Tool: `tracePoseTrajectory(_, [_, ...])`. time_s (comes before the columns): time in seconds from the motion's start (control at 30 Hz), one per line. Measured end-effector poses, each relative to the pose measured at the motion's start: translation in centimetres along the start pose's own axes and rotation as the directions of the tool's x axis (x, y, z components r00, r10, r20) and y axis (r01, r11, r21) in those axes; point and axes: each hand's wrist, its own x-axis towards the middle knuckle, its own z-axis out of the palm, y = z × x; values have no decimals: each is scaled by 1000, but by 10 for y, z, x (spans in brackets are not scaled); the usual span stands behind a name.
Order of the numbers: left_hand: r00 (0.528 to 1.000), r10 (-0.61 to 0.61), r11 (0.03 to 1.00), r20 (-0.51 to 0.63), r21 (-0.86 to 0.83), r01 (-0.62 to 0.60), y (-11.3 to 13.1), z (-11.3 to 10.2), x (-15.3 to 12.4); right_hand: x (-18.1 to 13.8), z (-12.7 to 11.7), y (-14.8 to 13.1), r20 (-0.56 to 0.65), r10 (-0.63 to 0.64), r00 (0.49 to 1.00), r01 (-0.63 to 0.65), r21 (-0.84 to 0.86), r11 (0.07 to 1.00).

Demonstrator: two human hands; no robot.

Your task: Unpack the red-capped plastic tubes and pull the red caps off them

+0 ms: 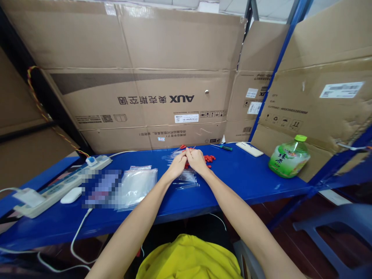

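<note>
My left hand and my right hand meet over the blue table, thumbs and fingers pinched together. A bit of red shows at the fingertips; the fingers hide most of what they hold. Beneath and in front of the hands lies a pile of thin clear tubes. More clear tubes stick out to the left of my left hand. Several small red pieces are scattered just right of my right hand, and another red piece sits behind the hands.
Clear plastic bags lie to the left, beside a blurred-out phone, a white case and a power strip. Toward the right are a screwdriver, a white flat device and a green tea bottle. Cardboard walls the back.
</note>
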Motion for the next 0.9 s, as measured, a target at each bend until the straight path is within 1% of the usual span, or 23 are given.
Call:
tracePoseTrajectory(0.13, [1000, 2, 999, -18, -38, -3, -2, 1, 1, 1, 1, 1, -7, 4, 1000, -4, 70, 998])
tracePoseTrajectory(0.23, [997, -72, 994, -7, -86, 71, -1, 2, -1, 4, -2, 6, -5, 52, 999, -50, 217, 975])
tracePoseTrajectory(0.3, [995, -95, 993, -8, -68, 94, 1, 3, -3, 5, -4, 10, 9, 75, 997, -74, 316, 946])
tracePoseTrajectory(0.37, [998, -40, 999, -42, 31, 42, 5, 3, -5, 6, -7, 14, 7, 81, 997, -78, 357, 931])
tracePoseTrajectory(0.47, [989, 104, 963, -104, 257, -74, 13, 2, -9, 5, -6, 17, -32, 125, 992, -108, 324, 940])
tracePoseTrajectory(0.53, [976, 171, 919, -136, 379, -109, 18, 1, -11, 5, -3, 17, -58, 196, 979, -170, 303, 938])
tracePoseTrajectory(0.6, [968, 198, 886, -158, 450, -108, 20, 1, -13, 6, 1, 16, -63, 261, 963, -227, 327, 917])
tracePoseTrajectory(0.67, [974, 171, 878, -150, 472, -81, 20, 1, -14, 7, 5, 15, -40, 273, 961, -240, 372, 897])
tracePoseTrajectory(0.73, [988, 101, 882, -119, 471, -34, 18, 1, -15, 8, 7, 15, -3, 232, 973, -214, 376, 902])
tracePoseTrajectory(0.83, [998, -13, 885, -68, 464, 43, 11, 0, -14, 7, 7, 16, 41, 150, 988, -156, 275, 949])
tracePoseTrajectory(0.9, [998, -49, 895, -43, 442, 63, 6, -1, -13, 6, 5, 16, 59, 117, 991, -126, 198, 972])
